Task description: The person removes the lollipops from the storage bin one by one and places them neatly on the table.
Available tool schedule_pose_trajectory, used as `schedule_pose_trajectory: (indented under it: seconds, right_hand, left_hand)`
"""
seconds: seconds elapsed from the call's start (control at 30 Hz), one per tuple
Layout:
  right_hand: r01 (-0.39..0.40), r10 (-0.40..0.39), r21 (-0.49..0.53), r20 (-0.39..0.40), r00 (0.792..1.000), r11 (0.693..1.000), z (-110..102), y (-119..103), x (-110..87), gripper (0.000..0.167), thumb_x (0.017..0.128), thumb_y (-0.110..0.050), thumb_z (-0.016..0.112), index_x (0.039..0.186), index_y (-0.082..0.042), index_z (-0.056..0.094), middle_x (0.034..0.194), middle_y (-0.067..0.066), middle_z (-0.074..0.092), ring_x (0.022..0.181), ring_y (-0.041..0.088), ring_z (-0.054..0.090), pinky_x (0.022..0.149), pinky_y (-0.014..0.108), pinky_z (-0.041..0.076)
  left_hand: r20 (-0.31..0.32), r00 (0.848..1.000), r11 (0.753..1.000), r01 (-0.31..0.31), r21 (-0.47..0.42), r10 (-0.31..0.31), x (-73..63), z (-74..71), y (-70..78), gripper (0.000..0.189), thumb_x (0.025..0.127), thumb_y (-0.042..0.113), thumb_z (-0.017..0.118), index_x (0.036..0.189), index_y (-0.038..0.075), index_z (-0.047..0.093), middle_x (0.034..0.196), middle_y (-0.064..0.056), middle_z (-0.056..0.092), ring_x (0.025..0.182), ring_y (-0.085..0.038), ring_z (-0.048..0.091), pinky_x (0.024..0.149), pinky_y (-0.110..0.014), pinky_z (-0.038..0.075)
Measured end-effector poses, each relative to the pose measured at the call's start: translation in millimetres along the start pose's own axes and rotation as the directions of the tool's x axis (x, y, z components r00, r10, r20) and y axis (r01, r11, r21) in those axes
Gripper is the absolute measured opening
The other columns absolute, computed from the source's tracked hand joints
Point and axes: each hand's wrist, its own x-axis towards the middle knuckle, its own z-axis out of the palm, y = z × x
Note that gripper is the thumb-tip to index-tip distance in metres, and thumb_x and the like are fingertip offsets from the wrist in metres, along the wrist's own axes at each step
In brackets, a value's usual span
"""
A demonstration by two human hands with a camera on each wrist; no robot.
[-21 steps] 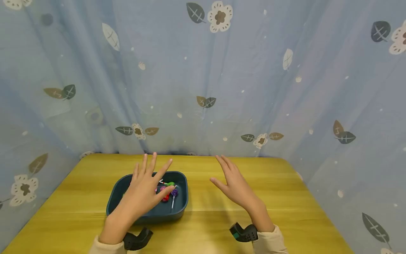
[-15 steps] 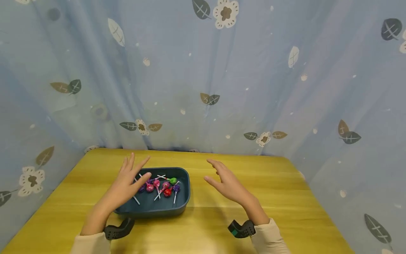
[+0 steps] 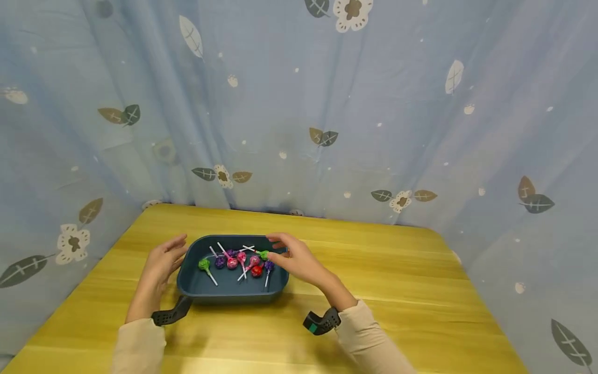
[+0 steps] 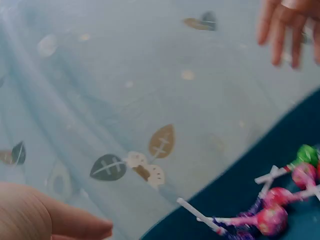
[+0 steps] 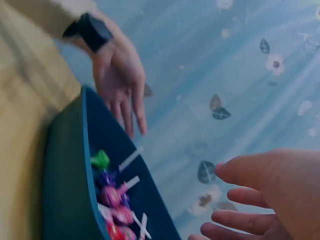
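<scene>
A dark blue tray (image 3: 232, 298) holds several lollipops in green (image 3: 204, 264), purple, pink (image 3: 232, 263) and red (image 3: 257, 270), their white sticks pointing various ways. Beside its left end is my left hand (image 3: 160, 267), fingers loosely bent and holding nothing. My right hand (image 3: 301, 261) hovers at the right end, its fingertips over the rim there. Whether either hand touches the tray I cannot tell. In the right wrist view the left hand (image 5: 120, 75) hangs just past the tray's far end, with straight fingers.
The tray stands on a yellow wood-grain table (image 3: 374, 291). A light blue curtain (image 3: 280, 93) with leaf and flower prints hangs behind and along both sides. Each wrist wears a black camera band (image 3: 322, 322).
My left hand has moved from over the tray to its left side, uncovering the lollipops. My right hand has come left to the tray's right end. The head view has shifted slightly.
</scene>
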Motion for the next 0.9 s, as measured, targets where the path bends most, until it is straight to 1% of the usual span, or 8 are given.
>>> schedule_pose_trajectory:
  seconds: [0.13,0.27,0.4,0.5,0.57,0.67,0.8,0.9]
  right_hand:
    - [-0.012,0.011,0.025,0.055,0.998,1.0,18.1,-5.0,16.0,0.042,0.098,-0.024,0.06,0.138,-0.013,0.052,0.135,0.002,0.054,0.116,0.022,0.057,0.09,0.028,0.049]
    - [0.003,-0.003,0.001,0.1,0.995,1.0,32.0,-6.6,28.6,0.038,0.098,-0.027,0.06,0.134,-0.014,0.057,0.132,0.004,0.057,0.109,0.014,0.059,0.082,0.023,0.051]
    - [0.014,-0.015,0.006,0.143,0.99,1.0,42.5,-9.3,40.2,0.036,0.098,-0.028,0.06,0.132,-0.015,0.059,0.125,0.004,0.061,0.102,0.006,0.059,0.076,0.021,0.052]
    - [0.009,-0.021,0.064,0.181,0.983,0.998,54.8,-13.5,49.0,0.035,0.098,-0.025,0.061,0.13,-0.012,0.061,0.12,0.005,0.063,0.099,0.007,0.061,0.077,0.022,0.052]
    - [-0.016,-0.013,0.136,0.211,0.977,0.991,61.2,-16.2,56.6,0.034,0.098,-0.022,0.061,0.129,-0.009,0.061,0.12,0.007,0.063,0.1,0.012,0.063,0.079,0.024,0.054]
    - [-0.072,0.012,0.223,0.257,0.966,0.972,68.2,-19.6,69.1,0.032,0.098,-0.016,0.059,0.129,-0.005,0.061,0.121,0.009,0.063,0.103,0.021,0.064,0.083,0.029,0.054]
    - [-0.055,0.011,0.135,0.31,0.951,0.989,76.3,-25.2,84.7,0.034,0.099,-0.015,0.057,0.132,-0.007,0.059,0.127,0.01,0.061,0.111,0.016,0.06,0.086,0.024,0.051]
    - [0.004,-0.01,0.018,0.336,0.942,1.0,84.9,-28.7,94.6,0.036,0.099,-0.017,0.058,0.134,-0.009,0.058,0.13,0.007,0.06,0.114,0.009,0.058,0.086,0.018,0.048]
  left_hand:
    - [0.006,0.997,0.986,0.082,-0.149,-0.082,7.1,-6.8,-13.9,0.056,0.102,0.011,0.048,0.152,0.003,0.025,0.147,-0.006,0.042,0.126,-0.013,0.049,0.102,-0.028,0.041]
    - [0.05,0.997,0.945,0.079,-0.319,-0.067,9.4,-12.6,-26.5,0.053,0.099,0.002,0.051,0.149,0.005,0.034,0.11,0.018,0.063,0.093,0.004,0.061,0.081,-0.017,0.05]
    - [0.119,0.992,0.891,0.086,-0.446,-0.036,11.8,-13.6,-29.9,0.039,0.099,-0.001,0.051,0.129,0.021,0.062,0.097,0.018,0.067,0.09,0.0,0.064,0.078,-0.019,0.053]
    - [0.139,0.99,0.866,0.089,-0.493,-0.023,8.9,-14.9,-32.6,0.038,0.1,0.001,0.049,0.1,0.03,0.073,0.098,0.013,0.07,0.091,-0.004,0.066,0.076,-0.02,0.054]
    - [0.146,0.989,0.856,0.091,-0.51,-0.018,8.3,-13.9,-33.8,0.036,0.101,0.002,0.049,0.102,0.029,0.073,0.1,0.011,0.07,0.092,-0.005,0.066,0.076,-0.021,0.054]
    - [0.144,0.989,0.862,0.094,-0.497,-0.025,9.0,-11.9,-34.0,0.036,0.101,0.004,0.05,0.132,0.02,0.059,0.104,0.012,0.069,0.096,-0.003,0.065,0.08,-0.021,0.053]
    - [0.128,0.991,0.887,0.103,-0.451,-0.051,9.8,-11.5,-32.3,0.055,0.101,0.009,0.051,0.15,0.0,0.027,0.105,0.017,0.066,0.099,-0.002,0.063,0.087,-0.023,0.051]
    - [0.119,0.991,0.898,0.106,-0.428,-0.061,9.0,-12.7,-31.8,0.056,0.102,0.01,0.051,0.151,-0.001,0.025,0.103,0.019,0.065,0.098,-0.002,0.063,0.086,-0.023,0.051]
